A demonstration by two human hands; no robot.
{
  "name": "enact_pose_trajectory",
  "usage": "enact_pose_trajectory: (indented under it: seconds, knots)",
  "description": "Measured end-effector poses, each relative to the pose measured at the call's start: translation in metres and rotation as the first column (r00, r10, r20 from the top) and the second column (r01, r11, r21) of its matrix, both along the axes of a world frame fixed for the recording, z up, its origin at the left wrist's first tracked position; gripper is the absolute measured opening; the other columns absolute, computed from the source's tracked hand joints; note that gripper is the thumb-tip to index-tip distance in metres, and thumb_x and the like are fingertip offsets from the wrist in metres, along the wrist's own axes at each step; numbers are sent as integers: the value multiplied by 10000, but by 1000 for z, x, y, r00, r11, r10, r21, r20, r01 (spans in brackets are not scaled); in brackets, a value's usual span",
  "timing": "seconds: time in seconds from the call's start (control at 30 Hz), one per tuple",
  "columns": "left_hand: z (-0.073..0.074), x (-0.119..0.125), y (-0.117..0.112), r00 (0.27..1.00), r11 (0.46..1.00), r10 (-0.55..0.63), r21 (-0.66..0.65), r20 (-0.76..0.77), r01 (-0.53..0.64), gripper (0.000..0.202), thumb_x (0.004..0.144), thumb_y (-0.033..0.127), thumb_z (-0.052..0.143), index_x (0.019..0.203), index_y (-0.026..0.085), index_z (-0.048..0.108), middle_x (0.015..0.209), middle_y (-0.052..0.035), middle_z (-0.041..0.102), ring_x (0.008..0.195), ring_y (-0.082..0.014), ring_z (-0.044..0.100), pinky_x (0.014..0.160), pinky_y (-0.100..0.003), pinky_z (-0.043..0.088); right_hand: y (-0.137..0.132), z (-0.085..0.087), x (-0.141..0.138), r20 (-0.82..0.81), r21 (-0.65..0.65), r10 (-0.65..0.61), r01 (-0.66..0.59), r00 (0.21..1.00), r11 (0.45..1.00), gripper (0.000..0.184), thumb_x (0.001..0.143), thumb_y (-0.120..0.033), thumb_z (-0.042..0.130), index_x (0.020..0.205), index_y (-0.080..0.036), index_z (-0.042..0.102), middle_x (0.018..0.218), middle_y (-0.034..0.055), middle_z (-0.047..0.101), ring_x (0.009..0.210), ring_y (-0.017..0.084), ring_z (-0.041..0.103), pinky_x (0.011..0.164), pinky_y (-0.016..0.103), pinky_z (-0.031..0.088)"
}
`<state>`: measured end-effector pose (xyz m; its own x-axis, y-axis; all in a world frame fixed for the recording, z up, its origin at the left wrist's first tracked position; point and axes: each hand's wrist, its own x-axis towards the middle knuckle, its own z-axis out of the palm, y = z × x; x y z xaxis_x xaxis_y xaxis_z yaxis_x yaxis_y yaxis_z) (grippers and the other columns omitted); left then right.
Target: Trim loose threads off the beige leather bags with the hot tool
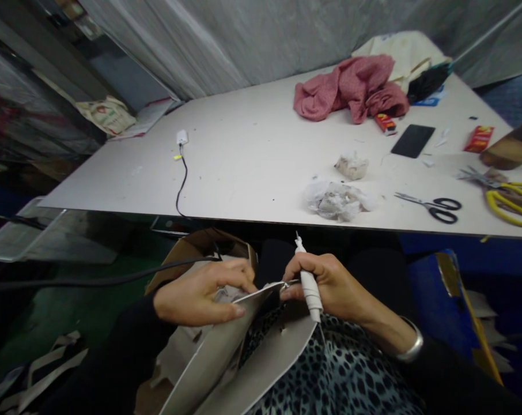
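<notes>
Below the table's front edge, my left hand (204, 294) pinches the top edge of a grey folded piece of material (226, 351) that lies across my lap. My right hand (330, 285) is closed round a white pen-shaped tool (308, 285), held upright with a thin cord running from its lower end. Its fingertips meet the same grey edge beside the left hand's fingers, where a small metal part shows. A leopard-print cloth (330, 374) lies under the grey piece on my lap.
On the white table (252, 155) lie a pink cloth (351, 86), a black phone (413, 140), black scissors (436, 206), yellow scissors (509, 199), crumpled plastic wads (336, 199) and a white charger with a black cable (182, 173). Another person's arm (509, 150) rests at the right edge.
</notes>
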<state>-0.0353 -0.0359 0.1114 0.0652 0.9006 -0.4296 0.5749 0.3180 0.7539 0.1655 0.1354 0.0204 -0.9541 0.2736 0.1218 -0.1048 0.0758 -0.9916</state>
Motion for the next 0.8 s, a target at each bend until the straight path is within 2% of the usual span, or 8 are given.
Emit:
enact_pose_trajectory:
  seconds: [0.1,0.2,0.33,0.43,0.53,0.63,0.7,0.8]
  knots:
    - [-11,6,20,994,994,-8,108,113,-4,319,759,233,706,1076,199,698,1290,-105,655,1212,-282,598,1073,-385,464,-5,-1,5,-15,-66,-57,56,998,996,261,817,-384,836,823,-188,664,688,-38,625,571,88,512,541,198,433]
    - [-30,16,41,963,990,82,87,255,-108,355,806,254,647,1153,185,620,1145,-80,680,1086,-255,638,960,-366,506,-6,-2,11,-12,-47,-201,200,979,979,229,843,-357,807,830,-198,643,724,-33,619,596,96,517,570,212,447]
    - [-51,30,65,959,991,108,52,264,-126,384,783,397,747,1077,176,636,980,-30,668,907,-213,614,780,-295,482,-2,-6,16,-4,74,-385,384,923,920,136,858,-272,772,854,-208,652,748,-28,627,632,109,548,602,221,456]
    - [-62,38,78,934,973,193,67,300,-222,342,796,436,750,972,171,626,852,-1,630,778,-168,559,687,-265,441,3,-12,16,21,87,-429,426,903,901,150,893,-312,740,854,-205,642,737,-19,630,634,118,554,580,224,443]
    - [-72,44,88,884,939,305,44,355,-342,289,819,421,737,903,163,639,785,4,616,718,-145,536,661,-258,434,9,-21,18,73,66,-436,432,897,899,211,930,-397,701,877,-204,636,729,-11,638,609,120,551,563,229,444]
    - [-79,44,94,821,899,417,-45,390,-436,288,780,396,775,901,148,694,749,-3,638,670,-136,548,633,-253,430,20,-29,26,87,40,-451,449,888,893,222,978,-434,636,956,-213,631,862,29,722,712,150,655,650,246,520]
    - [-84,42,96,763,866,488,-126,424,-484,306,753,411,801,857,139,707,681,1,626,604,-125,535,583,-245,412,32,-35,33,68,34,-520,519,852,854,222,1018,-441,572,1028,-224,617,966,55,764,870,187,718,782,284,562]
    - [-94,40,99,697,829,544,-174,467,-531,323,724,426,833,793,139,703,612,14,596,539,-114,510,537,-239,393,58,-42,42,66,112,-663,655,746,747,287,1055,-473,491,1160,-237,616,930,46,775,938,203,725,890,336,558]
